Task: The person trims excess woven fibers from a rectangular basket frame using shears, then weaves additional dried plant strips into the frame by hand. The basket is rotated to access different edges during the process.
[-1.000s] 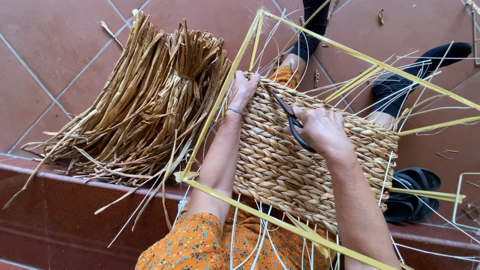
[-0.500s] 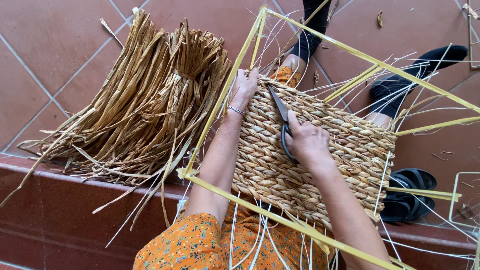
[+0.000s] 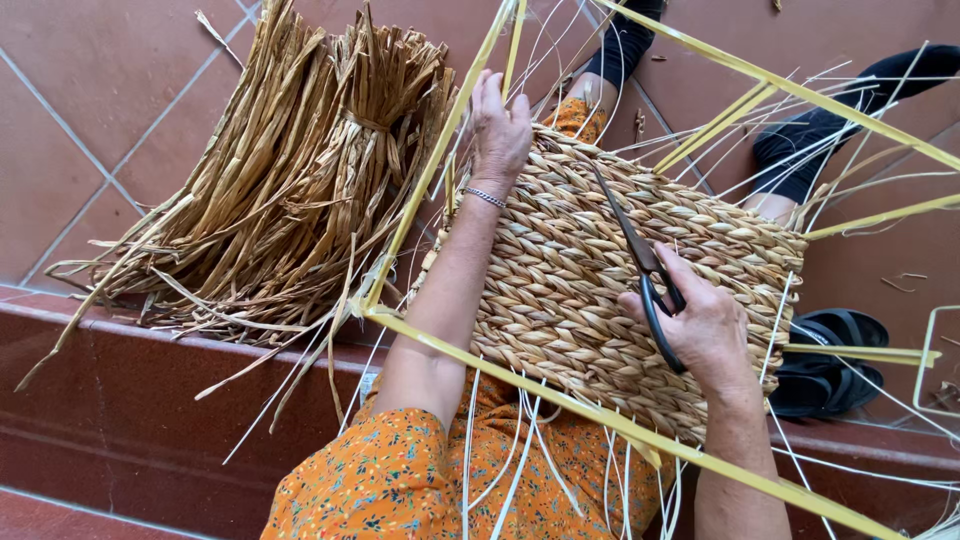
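Woven panel (image 3: 590,290) of twisted straw-coloured fibre, broad and roughly rectangular, stretched inside a yellow frame (image 3: 430,170) of thin bars and resting over the lap, against orange flowered clothing (image 3: 420,480). Thin white strands (image 3: 510,460) running out from the panel's edges, below toward the lap and to the right past the frame. No packages, labels or signs in view.

Left hand (image 3: 500,125) at the panel's far upper-left corner, fingers curled over the top edge just beside the yellow bar, gripping the weave; thin silver bracelet (image 3: 486,196) at the wrist. Forearm lying down along the panel's left side.

Right hand (image 3: 705,325) on the right half of the panel, closed round the black handles of a pair of scissors (image 3: 640,265), fingers through the loops. Blades pointing up and left across the weave, lying close to its surface; blades look near shut, though the tips too thin to tell for sure.

Big bundle of dried rush (image 3: 290,170), tied at its middle, lying left of the frame on the red tiled floor (image 3: 80,130), loose stalks spilling over the edge of a red step (image 3: 150,400). Dark-socked feet (image 3: 800,150) beyond the panel at upper right, and black sandals (image 3: 830,360) on the floor to the right.
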The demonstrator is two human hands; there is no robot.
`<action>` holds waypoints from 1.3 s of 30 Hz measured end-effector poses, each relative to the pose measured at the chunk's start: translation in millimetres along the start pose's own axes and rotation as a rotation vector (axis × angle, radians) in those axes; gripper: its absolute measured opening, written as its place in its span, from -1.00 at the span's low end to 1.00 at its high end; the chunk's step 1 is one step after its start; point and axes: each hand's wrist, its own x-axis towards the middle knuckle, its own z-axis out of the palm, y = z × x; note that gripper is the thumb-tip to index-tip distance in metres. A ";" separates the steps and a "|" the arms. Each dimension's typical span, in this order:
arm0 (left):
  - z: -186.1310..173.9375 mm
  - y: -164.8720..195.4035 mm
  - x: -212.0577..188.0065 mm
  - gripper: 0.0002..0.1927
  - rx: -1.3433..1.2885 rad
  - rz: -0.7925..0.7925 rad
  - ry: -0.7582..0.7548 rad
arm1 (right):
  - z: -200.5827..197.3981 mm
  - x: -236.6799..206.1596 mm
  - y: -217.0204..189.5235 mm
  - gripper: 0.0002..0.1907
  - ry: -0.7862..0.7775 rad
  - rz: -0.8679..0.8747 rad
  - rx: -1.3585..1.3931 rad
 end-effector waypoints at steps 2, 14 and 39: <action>-4.6 8.9 -1.2 -0.49 -0.137 0.003 0.016 | -1.9 -10.7 3.3 -0.14 0.047 -0.107 0.023; -19.1 -16.1 -9.1 -0.74 -0.598 -0.421 0.125 | 36.0 20.2 -1.2 -0.22 0.100 -0.215 -0.186; -10.0 -24.9 -19.2 -0.88 -0.184 -0.025 -0.033 | 76.3 96.3 -29.2 -0.26 0.074 -0.269 -0.298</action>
